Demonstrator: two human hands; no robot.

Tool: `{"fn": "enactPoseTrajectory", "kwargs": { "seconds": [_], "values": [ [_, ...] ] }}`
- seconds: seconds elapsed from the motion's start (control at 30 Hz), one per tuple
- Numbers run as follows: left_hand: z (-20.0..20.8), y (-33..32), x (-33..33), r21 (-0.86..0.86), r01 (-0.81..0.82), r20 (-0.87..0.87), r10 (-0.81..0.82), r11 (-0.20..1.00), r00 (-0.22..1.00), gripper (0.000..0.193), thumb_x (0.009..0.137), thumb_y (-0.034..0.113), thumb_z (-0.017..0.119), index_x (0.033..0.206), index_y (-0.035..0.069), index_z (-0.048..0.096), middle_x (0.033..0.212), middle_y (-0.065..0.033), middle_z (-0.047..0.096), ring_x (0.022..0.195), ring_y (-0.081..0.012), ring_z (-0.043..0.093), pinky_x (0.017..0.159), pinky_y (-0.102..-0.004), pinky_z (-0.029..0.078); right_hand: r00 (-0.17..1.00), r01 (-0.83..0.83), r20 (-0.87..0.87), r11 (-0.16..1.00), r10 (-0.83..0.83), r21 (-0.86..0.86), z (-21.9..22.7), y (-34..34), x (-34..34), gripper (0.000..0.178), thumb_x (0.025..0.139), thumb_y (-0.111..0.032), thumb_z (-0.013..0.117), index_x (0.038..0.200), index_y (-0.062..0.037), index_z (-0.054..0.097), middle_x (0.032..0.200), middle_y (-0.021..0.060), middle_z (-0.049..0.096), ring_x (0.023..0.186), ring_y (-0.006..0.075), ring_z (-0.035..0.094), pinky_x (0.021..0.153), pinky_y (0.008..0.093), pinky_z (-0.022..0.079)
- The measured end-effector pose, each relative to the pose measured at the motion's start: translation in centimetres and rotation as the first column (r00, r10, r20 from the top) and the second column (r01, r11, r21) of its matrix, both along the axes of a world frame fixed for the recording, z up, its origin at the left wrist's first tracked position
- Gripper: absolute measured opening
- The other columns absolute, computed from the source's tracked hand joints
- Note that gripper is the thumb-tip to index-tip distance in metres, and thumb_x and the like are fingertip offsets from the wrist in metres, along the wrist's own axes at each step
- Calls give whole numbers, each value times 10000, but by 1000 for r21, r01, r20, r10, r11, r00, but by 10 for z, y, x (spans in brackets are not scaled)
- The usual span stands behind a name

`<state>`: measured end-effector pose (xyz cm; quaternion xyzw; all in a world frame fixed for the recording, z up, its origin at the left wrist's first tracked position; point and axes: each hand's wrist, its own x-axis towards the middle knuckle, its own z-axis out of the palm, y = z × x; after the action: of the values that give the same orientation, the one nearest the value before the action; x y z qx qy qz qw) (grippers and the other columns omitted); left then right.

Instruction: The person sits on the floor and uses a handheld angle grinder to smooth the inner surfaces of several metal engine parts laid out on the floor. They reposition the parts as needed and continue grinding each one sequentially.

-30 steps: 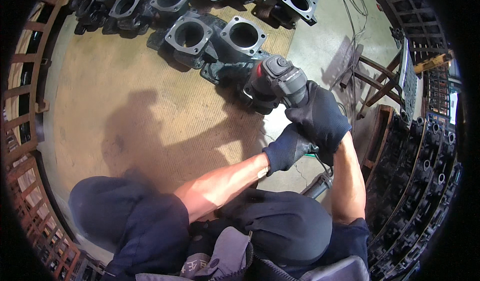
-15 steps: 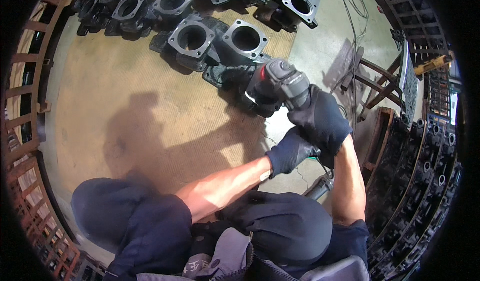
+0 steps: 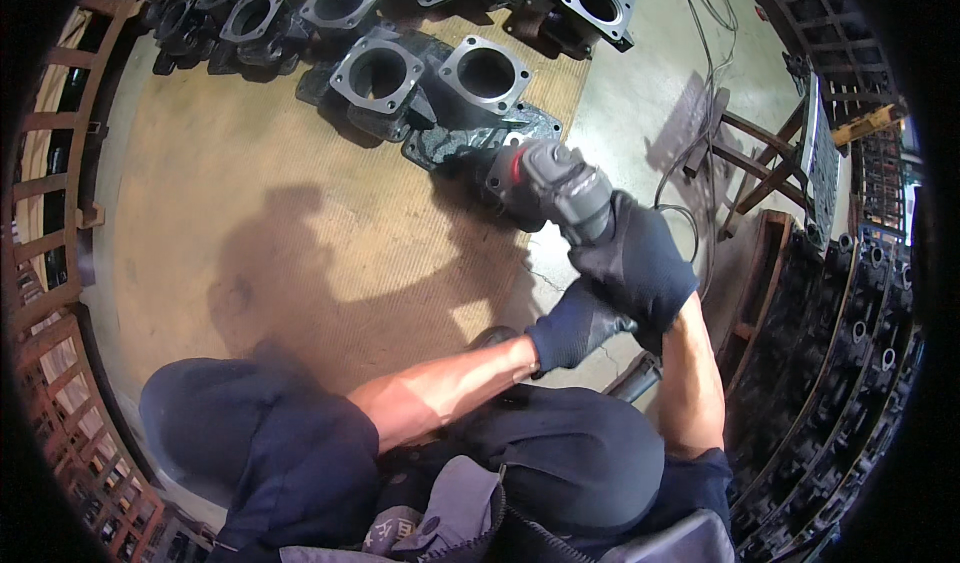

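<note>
Both my hands wear dark gloves and grip a grey-and-black angle grinder (image 3: 572, 189) with a red ring near its front. My right hand (image 3: 640, 258) wraps its body behind the head. My left hand (image 3: 582, 327) is closed lower down, at the rear end, where the fingers are partly hidden. The grinder's head is over a black metal casting (image 3: 520, 208), most of which it covers; whether they touch is hard to see. Just beyond are a rough dark flange (image 3: 450, 143) and two castings with bright square flanges, one left (image 3: 378, 75) and one right (image 3: 486, 73).
More castings (image 3: 340, 5) line the far side of the tan ribbed mat (image 3: 190, 193). A second dark tool (image 3: 636, 377) lies by my right knee. Cables (image 3: 708, 113) run over the floor at right, near a wooden stand (image 3: 760, 168). Stacked parts (image 3: 830, 363) fill the right side; slatted crates (image 3: 45, 203) stand left.
The grinder's head has shifted left and a little toward me over the casting, uncovering more of the rough flange beyond it. Both hands moved slightly with it, keeping their grip.
</note>
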<state>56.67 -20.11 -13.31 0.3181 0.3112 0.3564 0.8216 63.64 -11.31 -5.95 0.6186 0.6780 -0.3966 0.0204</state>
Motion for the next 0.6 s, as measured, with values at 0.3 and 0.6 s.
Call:
{"fn": "enactPoseTrajectory", "kwargs": {
  "seconds": [0.3,0.6],
  "values": [
    [-1,-15,0,-11,-149,-6,149,989,989,512,838,23,641,1298,7,417,1272,-92,508,1173,-169,487,977,-332,433,998,-30,-59,999,28,-25,1,-6,-6,456,639,-266,673,984,22,593,832,258,645,824,403,642,744,394,506],
    [-8,20,29,198,-25,-123,50,980,991,313,770,56,683,1065,-8,600,1015,-87,656,973,-167,598,878,-312,472,996,10,83,1000,-12,20,15,21,15,488,610,-272,672,955,63,589,778,248,645,765,378,656,709,390,507]
  ]
}}
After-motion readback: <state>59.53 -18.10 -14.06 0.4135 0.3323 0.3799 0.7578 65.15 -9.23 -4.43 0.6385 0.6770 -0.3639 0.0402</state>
